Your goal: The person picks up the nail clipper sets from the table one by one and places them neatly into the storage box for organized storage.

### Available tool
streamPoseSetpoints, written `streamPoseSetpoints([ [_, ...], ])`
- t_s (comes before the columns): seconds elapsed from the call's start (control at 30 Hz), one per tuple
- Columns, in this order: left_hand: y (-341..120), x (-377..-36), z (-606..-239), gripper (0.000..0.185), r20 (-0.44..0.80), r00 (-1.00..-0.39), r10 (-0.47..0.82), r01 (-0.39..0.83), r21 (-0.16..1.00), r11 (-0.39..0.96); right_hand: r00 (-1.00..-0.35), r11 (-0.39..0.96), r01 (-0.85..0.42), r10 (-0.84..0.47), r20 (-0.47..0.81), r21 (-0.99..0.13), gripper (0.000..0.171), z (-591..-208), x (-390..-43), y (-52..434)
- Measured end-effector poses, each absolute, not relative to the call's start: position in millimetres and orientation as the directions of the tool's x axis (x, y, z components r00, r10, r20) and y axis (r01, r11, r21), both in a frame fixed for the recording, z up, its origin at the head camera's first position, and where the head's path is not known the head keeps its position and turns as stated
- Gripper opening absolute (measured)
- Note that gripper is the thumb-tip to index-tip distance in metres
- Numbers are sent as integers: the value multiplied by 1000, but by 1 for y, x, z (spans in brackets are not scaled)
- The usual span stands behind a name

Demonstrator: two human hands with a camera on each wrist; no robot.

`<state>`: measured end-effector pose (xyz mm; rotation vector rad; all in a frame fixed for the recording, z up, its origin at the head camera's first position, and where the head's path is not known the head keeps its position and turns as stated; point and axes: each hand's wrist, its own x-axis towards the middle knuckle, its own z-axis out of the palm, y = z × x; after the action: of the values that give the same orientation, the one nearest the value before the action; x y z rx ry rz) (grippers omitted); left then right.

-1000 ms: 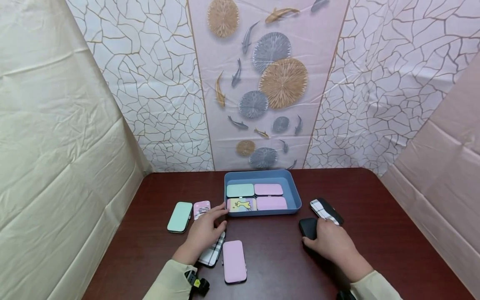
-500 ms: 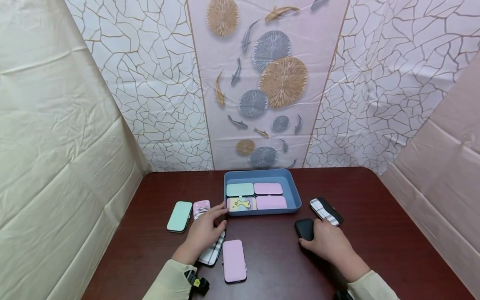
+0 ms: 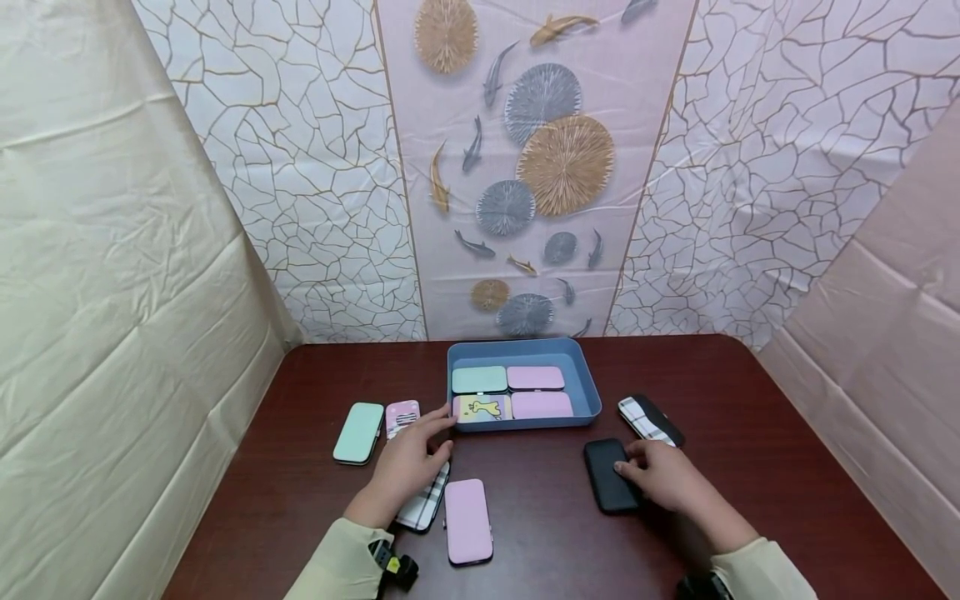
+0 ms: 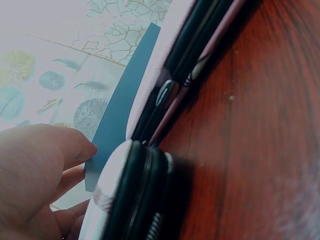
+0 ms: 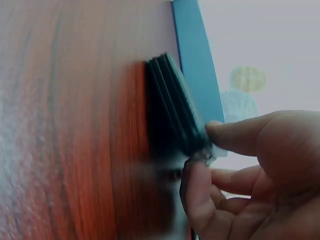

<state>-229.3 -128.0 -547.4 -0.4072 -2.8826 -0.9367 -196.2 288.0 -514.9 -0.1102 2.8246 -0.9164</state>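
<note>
My right hand (image 3: 660, 477) pinches the right edge of a black case (image 3: 607, 475) lying on the dark wooden table; in the right wrist view the thumb and a finger of that hand (image 5: 260, 170) close on the black case (image 5: 172, 105). My left hand (image 3: 407, 465) rests flat on a plaid case (image 3: 426, 507), its straight fingers reaching toward the front left corner of the blue tray (image 3: 588, 387). The left wrist view shows the hand (image 4: 35, 165) beside the plaid case's zip edge (image 4: 130, 200). Several cases lie in the tray: mint (image 3: 480, 379), yellow (image 3: 483, 407) and two pink.
A mint case (image 3: 358, 432) and a pink patterned case (image 3: 402, 415) lie left of the tray. A pink case (image 3: 468, 521) lies near the front edge, and a black and plaid case (image 3: 650, 420) right of the tray. Draped walls close in the table.
My right hand has slid the black case leftward and nearer to me, uncovering most of it. The left hand has stayed put.
</note>
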Motion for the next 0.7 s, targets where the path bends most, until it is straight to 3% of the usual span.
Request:
streamPoseSetpoints([
  [0.2,-128,-230,-548,46,156,-961,227,275,566,777,-961,656,118,-112,-252,-746,26,-516,-197,293],
  [0.4,-129,-230,-546,46,144,-966,214,258,569,781,-950,631,134,-136,-280,-764,16,-518,-199,293],
  [0.7,-128,-230,-546,47,142,-964,223,264,566,781,-960,590,115,-141,-242,-799,19,-516,-204,284],
])
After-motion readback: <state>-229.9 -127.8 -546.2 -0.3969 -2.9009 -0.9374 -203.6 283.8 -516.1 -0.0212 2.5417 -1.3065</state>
